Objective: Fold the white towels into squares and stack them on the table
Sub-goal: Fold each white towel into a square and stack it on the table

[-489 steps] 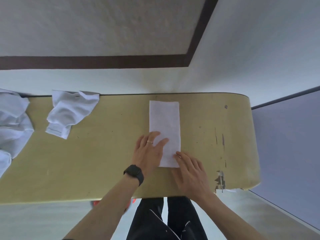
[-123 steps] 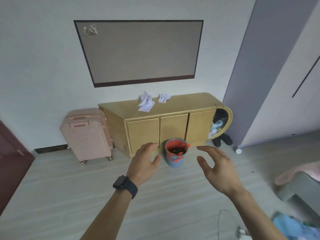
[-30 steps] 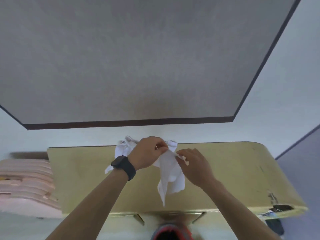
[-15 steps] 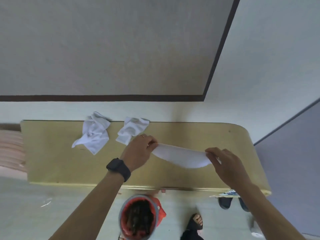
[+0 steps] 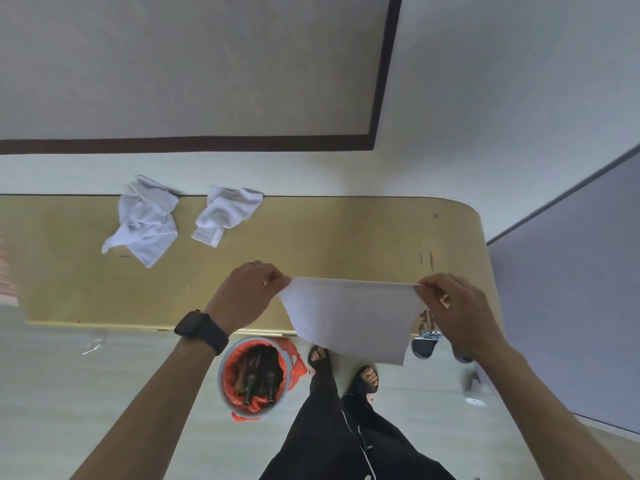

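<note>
A white towel [image 5: 349,317] hangs spread out in the air over the front edge of the yellow table [image 5: 329,237]. My left hand [image 5: 247,292] pinches its upper left corner, and my right hand [image 5: 453,306] pinches its upper right corner. The top edge is stretched taut between both hands. Two crumpled white towels lie at the back left of the table: a larger crumpled towel [image 5: 143,220] and a smaller crumpled towel [image 5: 225,214] to its right. No folded towel shows on the table.
A grey bin [image 5: 254,374] with a red liner and dark bottles stands on the floor below my left wrist. My feet in black sandals [image 5: 346,372] are beside it. A wall with a dark-framed panel rises behind the table.
The towel went from a sagging strip to a spread sheet pulled taut. My hands moved apart and toward the table's right front, and the view tilted down.
</note>
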`<state>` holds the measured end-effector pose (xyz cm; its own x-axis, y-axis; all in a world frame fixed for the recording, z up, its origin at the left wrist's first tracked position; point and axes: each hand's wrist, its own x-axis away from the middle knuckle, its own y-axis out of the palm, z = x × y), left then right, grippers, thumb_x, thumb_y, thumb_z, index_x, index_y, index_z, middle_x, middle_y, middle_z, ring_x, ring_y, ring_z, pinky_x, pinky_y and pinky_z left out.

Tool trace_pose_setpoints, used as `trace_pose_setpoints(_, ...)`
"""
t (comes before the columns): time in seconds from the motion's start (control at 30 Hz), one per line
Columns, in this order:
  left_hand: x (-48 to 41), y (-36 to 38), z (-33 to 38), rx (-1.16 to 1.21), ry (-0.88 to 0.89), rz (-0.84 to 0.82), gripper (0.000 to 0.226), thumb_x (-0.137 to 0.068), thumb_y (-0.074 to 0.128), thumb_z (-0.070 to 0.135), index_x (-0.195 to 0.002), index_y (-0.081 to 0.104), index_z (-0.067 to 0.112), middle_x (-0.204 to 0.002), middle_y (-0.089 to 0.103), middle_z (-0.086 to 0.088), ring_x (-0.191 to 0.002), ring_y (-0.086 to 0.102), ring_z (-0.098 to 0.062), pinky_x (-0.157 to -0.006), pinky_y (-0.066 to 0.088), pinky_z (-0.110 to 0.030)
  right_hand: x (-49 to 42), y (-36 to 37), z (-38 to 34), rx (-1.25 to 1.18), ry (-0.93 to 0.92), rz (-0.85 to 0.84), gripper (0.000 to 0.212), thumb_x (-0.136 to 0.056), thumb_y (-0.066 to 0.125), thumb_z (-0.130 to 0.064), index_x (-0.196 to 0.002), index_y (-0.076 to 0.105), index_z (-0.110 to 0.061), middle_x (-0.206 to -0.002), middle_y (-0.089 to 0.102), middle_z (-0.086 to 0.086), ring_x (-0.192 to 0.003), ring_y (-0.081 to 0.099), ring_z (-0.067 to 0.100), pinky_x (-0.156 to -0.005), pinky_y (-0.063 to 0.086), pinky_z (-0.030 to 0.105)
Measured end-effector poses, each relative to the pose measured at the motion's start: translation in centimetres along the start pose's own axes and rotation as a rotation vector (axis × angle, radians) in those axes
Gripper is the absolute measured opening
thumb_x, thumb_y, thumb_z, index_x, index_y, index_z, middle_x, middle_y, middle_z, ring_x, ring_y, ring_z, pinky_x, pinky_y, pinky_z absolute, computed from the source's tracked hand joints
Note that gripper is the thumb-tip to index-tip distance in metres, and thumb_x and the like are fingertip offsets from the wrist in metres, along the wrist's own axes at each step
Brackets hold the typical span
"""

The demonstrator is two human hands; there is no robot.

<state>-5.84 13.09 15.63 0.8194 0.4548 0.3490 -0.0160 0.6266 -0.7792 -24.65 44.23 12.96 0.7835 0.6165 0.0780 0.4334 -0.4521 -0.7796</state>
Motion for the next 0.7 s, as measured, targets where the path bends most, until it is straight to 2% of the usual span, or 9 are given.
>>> trace_pose_setpoints(0.07, -2.1, 0.3, 0.3, -0.043, -0.005, -0.012, 0.025, -0.097, 0.053, 0.041, -0.094, 0.069, 0.022, -0.087, 0.061, 0.007, -0.087, 0.056, -0.015, -0.081, 0.046, -0.034, -2.2, 0.2, 0.9, 0.002, 0.025, -0.023, 0.007, -0.092, 0.069, -0.026, -0.093, 0.071, -0.020, -0.083, 0.060, -0.009, -0.074, 0.057, 0.005, -0.070, 0.044, 0.020)
trace_pose_setpoints(0.13, -4.4, 0.7, 0.8, -0.079, -0.046, -0.027, 0.026, -0.096, 0.051, 0.048, -0.093, 0.068, 0.028, -0.086, 0.063, 0.011, -0.085, 0.058, -0.013, -0.075, 0.048, -0.033, -4.5, 0.5, 1.7, 0.029, 0.081, -0.079, 0.011, -0.094, 0.066, -0.031, -0.096, 0.071, -0.022, -0.080, 0.060, -0.009, -0.071, 0.056, 0.002, -0.065, 0.040, 0.016)
trace_pose_setpoints(0.23, -8.0, 1.3, 1.1, -0.008, -0.123, -0.038, 0.026, -0.094, 0.053, 0.052, -0.089, 0.070, 0.033, -0.080, 0.069, 0.014, -0.079, 0.063, -0.011, -0.068, 0.051, -0.030, -7.8, 1.2, 2.2, -0.045, 0.240, -0.136, 0.014, -0.096, 0.061, -0.037, -0.098, 0.069, -0.026, -0.074, 0.069, -0.009, -0.066, 0.065, 0.009, -0.060, 0.048, 0.025)
trace_pose_setpoints(0.33, -11.8, 2.2, 0.9, 0.091, -0.174, -0.025, 0.026, -0.091, 0.058, 0.049, -0.077, 0.072, 0.032, -0.072, 0.071, 0.014, -0.073, 0.066, -0.010, -0.069, 0.055, -0.029, -10.8, 2.7, 2.5, -0.136, 0.358, -0.116, 0.012, -0.096, 0.061, -0.034, -0.096, 0.069, -0.026, -0.082, 0.072, -0.010, -0.065, 0.069, 0.004, -0.056, 0.045, 0.021)
trace_pose_setpoints(0.43, -15.0, 3.3, 0.5, 0.309, -0.289, 0.006, 0.026, -0.087, 0.061, 0.042, -0.070, 0.068, 0.024, -0.072, 0.065, 0.012, -0.069, 0.056, -0.015, -0.070, 0.046, -0.025, -13.4, 4.6, 2.3, -0.214, 0.482, -0.068, 0.016, -0.094, 0.060, -0.040, -0.097, 0.070, -0.028, -0.087, 0.073, -0.013, -0.069, 0.069, 0.001, -0.063, 0.049, 0.025)
trace_pose_setpoints(0.5, -16.1, 4.0, 0.2, 0.434, -0.374, 0.014, 0.027, -0.089, 0.061, 0.042, -0.076, 0.073, 0.021, -0.077, 0.069, 0.009, -0.071, 0.059, -0.018, -0.071, 0.046, -0.026, -14.4, 5.8, 2.2, -0.250, 0.557, -0.033, 0.023, -0.094, 0.058, -0.045, -0.099, 0.070, -0.026, -0.084, 0.073, -0.013, -0.071, 0.069, 0.001, -0.069, 0.053, 0.028)
trace_pose_setpoints(0.6, -17.5, 5.8, -1.0, 0.630, -0.474, 0.042, 0.021, -0.090, 0.067, 0.036, -0.097, 0.078, 0.019, -0.087, 0.075, 0.005, -0.084, 0.068, -0.018, -0.072, 0.050, -0.026, -15.6, 7.6, 2.9, -0.321, 0.673, 0.064, 0.018, -0.095, 0.062, -0.031, -0.101, 0.071, -0.017, -0.079, 0.072, -0.010, -0.065, 0.068, 0.000, -0.062, 0.049, 0.020)
trace_pose_setpoints(0.7, -17.6, 8.3, -2.2, 0.747, -0.577, 0.021, 0.026, -0.086, 0.073, 0.026, -0.110, 0.073, 0.017, -0.095, 0.074, 0.001, -0.082, 0.065, -0.016, -0.078, 0.052, -0.029, -15.6, 9.2, 3.9, -0.346, 0.769, 0.102, 0.020, -0.091, 0.065, -0.022, -0.110, 0.067, -0.016, -0.073, 0.071, -0.011, -0.072, 0.070, 0.012, -0.058, 0.048, 0.024)
